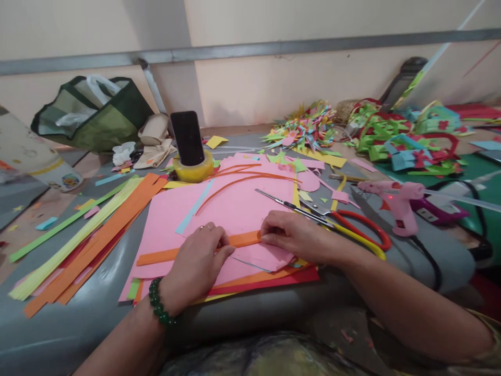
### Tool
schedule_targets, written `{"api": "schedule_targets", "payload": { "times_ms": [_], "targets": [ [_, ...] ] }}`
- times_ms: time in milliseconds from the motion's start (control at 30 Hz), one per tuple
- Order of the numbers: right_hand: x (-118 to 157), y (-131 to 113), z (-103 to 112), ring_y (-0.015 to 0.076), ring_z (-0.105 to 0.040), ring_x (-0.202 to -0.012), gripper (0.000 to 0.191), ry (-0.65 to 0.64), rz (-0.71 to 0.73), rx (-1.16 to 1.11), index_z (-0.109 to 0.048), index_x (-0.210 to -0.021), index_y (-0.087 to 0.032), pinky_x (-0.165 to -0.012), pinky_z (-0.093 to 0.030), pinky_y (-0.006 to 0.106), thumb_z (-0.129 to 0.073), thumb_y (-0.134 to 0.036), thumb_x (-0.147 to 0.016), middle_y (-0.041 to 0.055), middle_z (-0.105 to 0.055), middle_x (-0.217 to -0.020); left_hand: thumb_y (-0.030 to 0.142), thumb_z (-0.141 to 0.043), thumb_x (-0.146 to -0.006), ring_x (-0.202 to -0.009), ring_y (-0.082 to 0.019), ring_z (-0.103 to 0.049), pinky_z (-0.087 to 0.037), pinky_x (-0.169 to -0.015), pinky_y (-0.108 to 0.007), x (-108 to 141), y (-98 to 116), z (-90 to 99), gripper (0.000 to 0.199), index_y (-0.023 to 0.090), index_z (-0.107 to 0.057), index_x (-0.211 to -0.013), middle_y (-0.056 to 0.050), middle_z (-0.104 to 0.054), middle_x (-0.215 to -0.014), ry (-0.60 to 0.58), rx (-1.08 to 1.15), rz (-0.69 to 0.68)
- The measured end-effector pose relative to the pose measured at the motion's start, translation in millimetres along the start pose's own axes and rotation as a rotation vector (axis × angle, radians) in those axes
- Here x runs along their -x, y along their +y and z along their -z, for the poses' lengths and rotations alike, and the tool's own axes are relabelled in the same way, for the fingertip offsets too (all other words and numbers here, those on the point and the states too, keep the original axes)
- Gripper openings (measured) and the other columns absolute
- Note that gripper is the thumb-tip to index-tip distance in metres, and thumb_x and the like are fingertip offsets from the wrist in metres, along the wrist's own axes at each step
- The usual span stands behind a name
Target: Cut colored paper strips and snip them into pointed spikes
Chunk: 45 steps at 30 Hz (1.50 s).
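Note:
An orange paper strip (245, 239) lies across a stack of pink paper sheets (168, 214). My left hand (201, 256), wearing a green bead bracelet, rests over the strip's middle with thumb and fingertips closed on it. At the strip's right end, my right hand (287, 232) pinches it between thumb and curled fingers. Below the strip, between the hands, lies a thin dark sliver (252, 265) whose kind I cannot make out. Narrow curved orange strips (235, 180) and a light blue strip (195, 206) lie farther back on the pink paper.
Scissors with red handles (366, 227) and a thin dark pointed tool (291, 205) lie by my right hand. A pink glue gun (395, 201) stands farther right. Orange strips (97, 245) lie left. A phone (188, 138) leans on a yellow tape roll (193, 169). Paper cuttings (305, 128) are heaped behind.

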State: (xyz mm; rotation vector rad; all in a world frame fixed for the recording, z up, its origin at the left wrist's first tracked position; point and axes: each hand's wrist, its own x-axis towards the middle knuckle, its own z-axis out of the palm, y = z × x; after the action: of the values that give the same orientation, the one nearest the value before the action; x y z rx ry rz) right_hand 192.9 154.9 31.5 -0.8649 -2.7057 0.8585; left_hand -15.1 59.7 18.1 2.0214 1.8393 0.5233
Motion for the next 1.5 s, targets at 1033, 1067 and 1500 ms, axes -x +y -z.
{"api": "schedule_targets", "payload": {
  "times_ms": [1033, 1067, 1500],
  "targets": [
    [-7, -11, 1, 0.0157, -0.057, -0.07, 0.015, 0.029, -0.258, 0.166, -0.065, -0.078, -0.021, -0.058, -0.037, 0.024, -0.058, -0.035, -0.078, 0.0019, -0.067, -0.081, 0.026, -0.049, -0.086, -0.075, -0.017, -0.052, -0.036, -0.064, -0.029, -13, 4, 9.5, 0.01, 0.019, -0.055, -0.084, -0.002, -0.055, -0.083, -0.102, -0.192, 0.014],
    [-7, -11, 2, 0.0158, -0.057, -0.07, 0.016, 0.035, -0.264, 0.172, -0.065, -0.079, -0.021, -0.057, -0.037, 0.024, -0.059, -0.036, -0.077, 0.002, -0.066, -0.082, 0.025, -0.049, -0.087, -0.078, -0.017, -0.052, -0.037, -0.067, -0.029, -12, 5, 8.3, 0.01, 0.02, -0.056, -0.092, -0.003, -0.055, -0.087, -0.065, -0.191, -0.028],
    [1, -2, 9, 0.0178, -0.058, -0.076, 0.011, 0.058, -0.282, 0.185, -0.06, -0.082, -0.019, -0.063, -0.04, 0.026, -0.057, -0.027, -0.074, 0.0053, -0.065, -0.088, 0.017, -0.039, -0.091, -0.086, -0.021, -0.047, -0.036, -0.073, -0.036, -1, 7, -5.1, 0.04, 0.036, -0.05, -0.125, -0.006, -0.052, -0.097, -0.052, -0.459, -0.372]
  ]
}}
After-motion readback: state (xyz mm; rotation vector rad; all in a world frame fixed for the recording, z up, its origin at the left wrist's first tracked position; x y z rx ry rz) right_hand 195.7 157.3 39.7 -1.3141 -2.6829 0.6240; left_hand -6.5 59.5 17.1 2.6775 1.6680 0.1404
